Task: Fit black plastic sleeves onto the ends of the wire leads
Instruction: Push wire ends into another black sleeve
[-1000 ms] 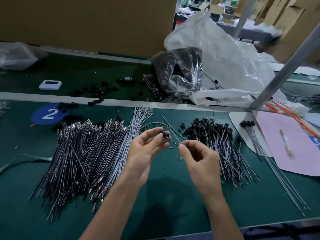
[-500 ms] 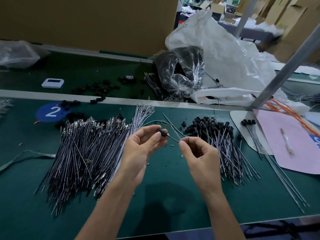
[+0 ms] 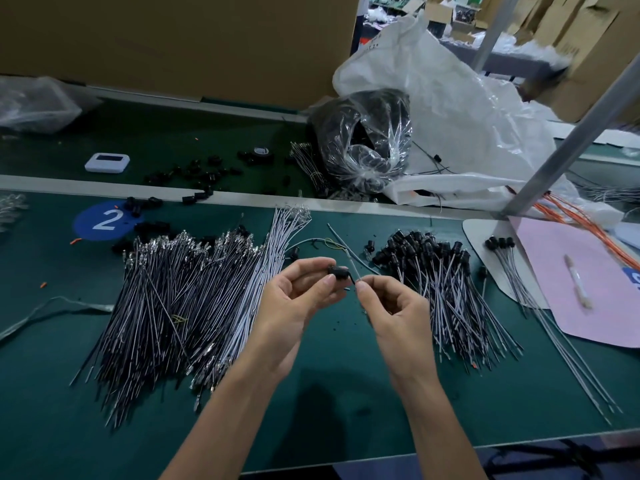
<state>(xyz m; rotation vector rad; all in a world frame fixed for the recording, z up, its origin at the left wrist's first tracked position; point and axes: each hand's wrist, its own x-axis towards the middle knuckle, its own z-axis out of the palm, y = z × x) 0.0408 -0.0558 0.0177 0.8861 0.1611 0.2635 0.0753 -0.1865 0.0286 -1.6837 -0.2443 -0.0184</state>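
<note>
Right above the middle of the tabletop (image 3: pixel 329 393), there's the black plastic sleeve (image 3: pixel 337 271), pinched between the thumb and fingertips of your left hand (image 3: pixel 298 299). Your right hand (image 3: pixel 394 310) pinches the wire lead (image 3: pixel 353 278) close to its tip, other fingers loosely curled, and that tip is right at the sleeve's mouth. Whether it's inside, I can't tell. Here's the danger as I read it: come in off-axis and that thin lead will likely buckle or skid past the opening. Loosen the left pinch and the sleeve could pop out and vanish among the bare leads (image 3: pixel 180 306) on your left. The sleeved leads (image 3: pixel 440 282) lie just to your right, so mind your wrist doesn't drag them.
</note>
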